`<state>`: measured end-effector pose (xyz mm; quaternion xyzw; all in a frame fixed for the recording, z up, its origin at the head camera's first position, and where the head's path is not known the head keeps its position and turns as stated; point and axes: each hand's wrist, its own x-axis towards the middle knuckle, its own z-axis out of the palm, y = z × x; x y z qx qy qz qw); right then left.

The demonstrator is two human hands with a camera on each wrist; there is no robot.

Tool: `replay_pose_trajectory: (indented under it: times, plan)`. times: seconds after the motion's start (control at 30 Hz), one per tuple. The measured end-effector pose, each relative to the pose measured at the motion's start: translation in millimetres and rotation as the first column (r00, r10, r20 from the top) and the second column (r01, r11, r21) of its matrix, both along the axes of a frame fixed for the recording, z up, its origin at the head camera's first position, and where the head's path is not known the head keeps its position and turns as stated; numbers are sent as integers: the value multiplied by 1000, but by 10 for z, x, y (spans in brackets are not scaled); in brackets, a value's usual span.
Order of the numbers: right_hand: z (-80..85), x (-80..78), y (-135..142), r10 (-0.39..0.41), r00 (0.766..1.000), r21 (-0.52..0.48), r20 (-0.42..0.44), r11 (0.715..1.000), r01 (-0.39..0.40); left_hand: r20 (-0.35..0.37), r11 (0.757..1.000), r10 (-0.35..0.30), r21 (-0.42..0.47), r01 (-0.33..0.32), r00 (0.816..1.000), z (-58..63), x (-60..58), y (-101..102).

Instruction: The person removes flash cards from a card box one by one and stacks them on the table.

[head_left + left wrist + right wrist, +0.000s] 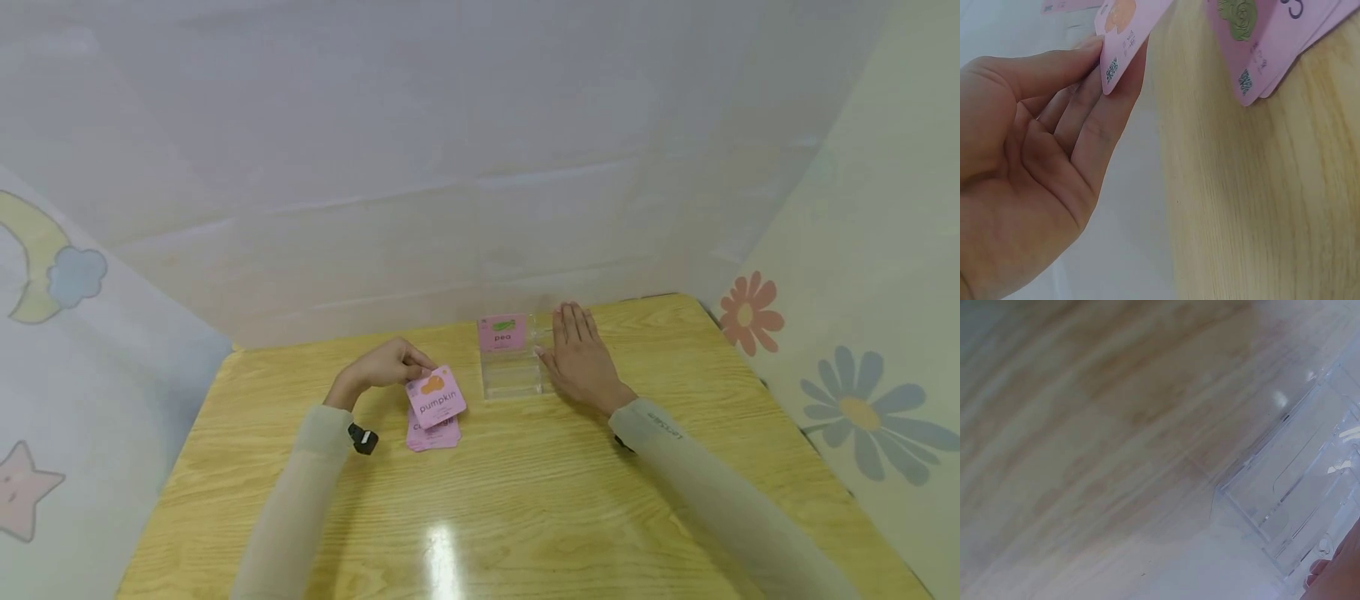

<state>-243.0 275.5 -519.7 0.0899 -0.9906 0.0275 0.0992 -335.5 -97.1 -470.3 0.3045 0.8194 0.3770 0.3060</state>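
Note:
My left hand (384, 363) pinches a pink card printed "pumpkin" (438, 402) by its upper left corner, thumb on one side and fingers on the other. In the left wrist view that card (1124, 47) is tilted and apart from the pile. Beneath it lies a small fanned pile of pink cards (433, 439), the top one partly covered. A clear plastic tiered holder (512, 382) stands to the right, with a pink "pea" card (502, 340) in its back tier. My right hand (583, 362) lies with straight fingers along the holder's right side, thumb at its edge.
Everything stands on a wood-grain table (495, 517). A pale wall covering (375, 258) rises right behind its back edge. Printed side panels (862, 333) flank the table, with flowers on the right and a moon and star on the left.

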Motion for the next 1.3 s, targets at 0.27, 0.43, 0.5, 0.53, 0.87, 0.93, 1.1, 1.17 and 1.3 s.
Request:
replay_pose_trajectory:
  times: [0.27, 0.43, 0.5, 0.53, 0.87, 0.93, 1.1, 1.17, 1.3]
  plan:
    - [22, 6, -2, 2, 1000, -8, 18, 1000, -1, -37, 998, -54, -28, 53, 998, -73, 8, -10]
    - [8, -9, 1, 4, 1000, 0, -6, 1000, -4, -42, 997, -74, -36, 72, 996, -92, 17, -38]
    - [10, -15, 2, 4, 1000, 2, -11, 1000, -4, -39, 997, -72, -39, 70, 997, -104, 22, -37]
    - [13, -17, 1, 4, 1000, -1, -11, 1000, -4, -40, 997, -69, -38, 68, 997, -115, 22, -37]
    - [-9, -11, -2, 4, 1000, 2, 6, 1000, -4, -34, 996, -63, -63, 61, 997, -215, 72, -46]
    - [-24, -9, 0, 4, 1000, 7, 7, 1000, -4, -28, 996, -60, -69, 58, 998, -231, 83, -62]
    - [-41, -5, 6, 0, 1000, 11, -2, 1000, 0, -27, 996, -67, -65, 65, 997, -248, 95, -79]
    - [-35, -4, 6, 3, 1000, 7, -12, 1000, -3, -32, 996, -67, -66, 65, 997, -248, 94, -79]
    - [-16, -5, 3, 9, 1000, -5, -18, 1000, -9, -43, 996, -59, -76, 56, 997, -249, 91, -80]
